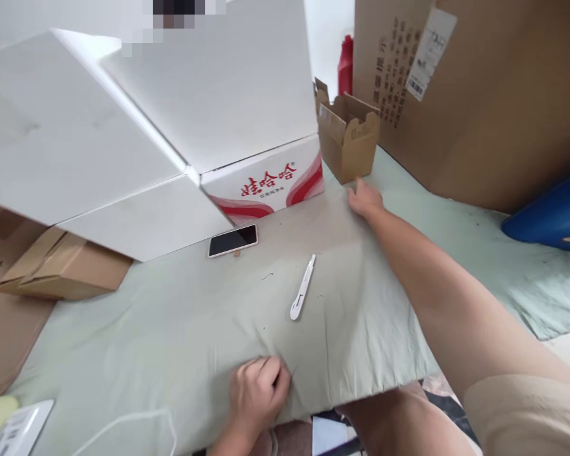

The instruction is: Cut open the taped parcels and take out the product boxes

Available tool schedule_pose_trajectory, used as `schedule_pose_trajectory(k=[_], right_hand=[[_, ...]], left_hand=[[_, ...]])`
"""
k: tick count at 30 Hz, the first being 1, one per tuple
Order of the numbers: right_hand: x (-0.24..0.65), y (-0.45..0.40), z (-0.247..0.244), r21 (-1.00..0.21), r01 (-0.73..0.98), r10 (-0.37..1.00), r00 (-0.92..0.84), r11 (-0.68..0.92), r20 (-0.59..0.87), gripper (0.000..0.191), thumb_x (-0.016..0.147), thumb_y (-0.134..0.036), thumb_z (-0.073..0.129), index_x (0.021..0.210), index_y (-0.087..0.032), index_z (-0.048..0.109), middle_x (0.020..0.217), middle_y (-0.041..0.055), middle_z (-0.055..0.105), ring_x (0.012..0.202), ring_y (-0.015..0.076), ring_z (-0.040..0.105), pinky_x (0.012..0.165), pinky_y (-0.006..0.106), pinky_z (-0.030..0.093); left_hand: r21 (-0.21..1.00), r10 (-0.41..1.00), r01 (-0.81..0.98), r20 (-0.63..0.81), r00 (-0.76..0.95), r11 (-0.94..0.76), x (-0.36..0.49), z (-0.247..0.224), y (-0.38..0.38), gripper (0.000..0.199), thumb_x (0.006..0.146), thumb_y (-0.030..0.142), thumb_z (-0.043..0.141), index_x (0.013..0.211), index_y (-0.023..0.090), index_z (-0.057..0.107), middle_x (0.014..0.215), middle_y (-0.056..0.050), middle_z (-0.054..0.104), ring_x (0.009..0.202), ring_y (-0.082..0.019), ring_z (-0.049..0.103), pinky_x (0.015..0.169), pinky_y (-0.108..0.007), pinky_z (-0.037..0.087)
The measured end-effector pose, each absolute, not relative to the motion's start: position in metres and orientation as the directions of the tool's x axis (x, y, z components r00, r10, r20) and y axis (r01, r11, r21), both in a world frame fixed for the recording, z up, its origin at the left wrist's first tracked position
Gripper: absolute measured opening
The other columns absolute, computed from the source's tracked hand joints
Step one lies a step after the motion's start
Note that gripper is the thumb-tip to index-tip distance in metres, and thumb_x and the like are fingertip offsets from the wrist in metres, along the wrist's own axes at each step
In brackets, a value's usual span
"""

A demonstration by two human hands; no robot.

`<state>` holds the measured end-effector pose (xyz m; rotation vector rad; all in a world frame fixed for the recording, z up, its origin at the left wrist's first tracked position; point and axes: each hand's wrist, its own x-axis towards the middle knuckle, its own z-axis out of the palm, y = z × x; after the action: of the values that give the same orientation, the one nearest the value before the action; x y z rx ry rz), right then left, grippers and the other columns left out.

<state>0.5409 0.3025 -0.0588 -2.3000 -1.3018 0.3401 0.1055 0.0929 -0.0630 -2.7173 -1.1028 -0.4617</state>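
An open brown cardboard box (pixel 356 149) stands upright at the back, right of centre. At its lower front corner is my right hand (pixel 365 197), arm stretched forward, fingers curled; whether they grip anything is too small to tell. My left hand (pixel 258 389) rests in a loose fist on the green cloth near the front edge, with nothing visible in it. Between the hands lies a white utility knife (pixel 303 288). A phone (pixel 233 240) with a dark screen lies farther back, before the white box with red print (pixel 270 180).
Large white boxes (pixel 218 82) fill the back left. A huge brown carton (pixel 465 114) and a blue object (pixel 551 212) stand on the right. Another cardboard box (pixel 71 266) sits at the left. A white cable (pixel 137 416) lies at the front left of the cloth (pixel 171 329).
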Motion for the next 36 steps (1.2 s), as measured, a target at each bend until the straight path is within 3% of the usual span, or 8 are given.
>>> schedule_pose_trajectory(k=[5, 9, 13, 17, 22, 26, 32, 36], right_hand=[[0.502, 0.225, -0.043, -0.337, 0.897, 0.955, 0.297, -0.286, -0.019, 0.052, 0.094, -0.032, 0.046, 0.143, -0.017, 0.057, 0.154, 0.0157, 0.055, 0.145, 0.0282, 0.051, 0.122, 0.042, 0.042], [0.480, 0.175, -0.014, -0.169, 0.948, 0.963, 0.268, -0.270, -0.036, 0.046, 0.085, -0.027, 0.050, 0.127, -0.017, 0.067, 0.139, 0.0218, 0.065, 0.129, 0.0364, 0.065, 0.110, 0.052, 0.053], [0.419, 0.174, 0.027, -0.022, 0.989, 0.989, 0.147, -0.147, -0.022, 0.039, 0.084, -0.028, 0.049, 0.115, -0.025, 0.072, 0.131, 0.0195, 0.070, 0.124, 0.0376, 0.067, 0.108, 0.053, 0.055], [0.294, 0.232, 0.055, 0.089, 0.994, 0.998, -0.063, 0.062, 0.016, 0.045, 0.090, -0.033, 0.040, 0.123, -0.022, 0.068, 0.133, 0.0206, 0.067, 0.129, 0.0383, 0.063, 0.111, 0.056, 0.051], [0.084, 0.318, 0.056, 0.105, 0.918, 0.921, -0.387, 0.382, 0.033, 0.049, 0.097, -0.036, 0.036, 0.137, -0.025, 0.061, 0.146, 0.0132, 0.059, 0.135, 0.0320, 0.056, 0.111, 0.049, 0.051], [-0.068, 0.363, 0.051, 0.062, 0.860, 0.849, -0.510, 0.506, 0.142, 0.060, 0.098, -0.039, 0.041, 0.156, -0.028, 0.042, 0.157, 0.0145, 0.045, 0.138, 0.0344, 0.051, 0.112, 0.053, 0.047], [-0.175, 0.397, 0.049, -0.005, 0.910, 0.884, -0.402, 0.415, 0.240, 0.062, 0.097, -0.052, 0.046, 0.150, -0.019, 0.048, 0.151, 0.0227, 0.045, 0.139, 0.0433, 0.043, 0.109, 0.067, 0.039], [-0.178, 0.402, 0.049, -0.025, 0.941, 0.926, -0.328, 0.339, 0.188, 0.060, 0.097, -0.045, 0.049, 0.144, -0.008, 0.049, 0.165, 0.0253, 0.028, 0.152, 0.0427, 0.028, 0.115, 0.067, 0.034]], left_hand=[[0.199, 0.784, 0.758, 0.159, 0.600, -0.621, 0.107, -0.061, 0.087, 0.028, 0.085, 0.016, 0.053, 0.057, 0.020, 0.059, 0.053, -0.002, 0.063, 0.049, -0.015, 0.055, 0.056, -0.036, 0.014], [0.438, 0.806, 0.735, -0.038, 0.591, -0.518, 0.086, -0.044, 0.085, 0.028, 0.081, 0.017, 0.054, 0.054, 0.018, 0.054, 0.049, 0.000, 0.052, 0.049, -0.013, 0.044, 0.056, -0.033, 0.015], [0.584, 0.826, 0.680, -0.028, 0.563, -0.444, 0.042, -0.026, 0.085, 0.030, 0.079, 0.022, 0.056, 0.050, 0.019, 0.050, 0.045, 0.001, 0.038, 0.048, -0.013, 0.034, 0.054, -0.032, 0.017], [0.713, 0.893, 0.638, -0.036, 0.448, -0.291, -0.008, -0.009, 0.095, 0.028, 0.080, 0.030, 0.054, 0.055, 0.020, 0.056, 0.048, 0.000, 0.041, 0.050, -0.015, 0.035, 0.054, -0.031, 0.020], [0.849, 0.927, 0.514, -0.087, 0.366, -0.123, -0.054, 0.008, 0.113, 0.028, 0.080, 0.032, 0.052, 0.055, 0.020, 0.047, 0.048, 0.002, 0.032, 0.049, -0.014, 0.028, 0.054, -0.031, 0.022], [0.907, 0.935, 0.413, -0.075, 0.347, -0.081, -0.080, 0.010, 0.122, 0.034, 0.079, 0.030, 0.055, 0.056, 0.019, 0.034, 0.046, 0.003, 0.029, 0.048, -0.012, 0.022, 0.054, -0.031, 0.022], [0.952, 0.939, 0.297, -0.171, 0.299, 0.079, -0.114, 0.003, 0.134, 0.034, 0.077, 0.028, 0.058, 0.055, 0.020, 0.034, 0.046, 0.004, 0.031, 0.047, -0.011, 0.023, 0.052, -0.032, 0.022], [0.975, 0.967, 0.207, -0.127, 0.220, 0.081, -0.125, 0.001, 0.138, 0.037, 0.077, 0.027, 0.057, 0.053, 0.020, 0.030, 0.046, 0.005, 0.030, 0.047, -0.010, 0.023, 0.051, -0.032, 0.021]])
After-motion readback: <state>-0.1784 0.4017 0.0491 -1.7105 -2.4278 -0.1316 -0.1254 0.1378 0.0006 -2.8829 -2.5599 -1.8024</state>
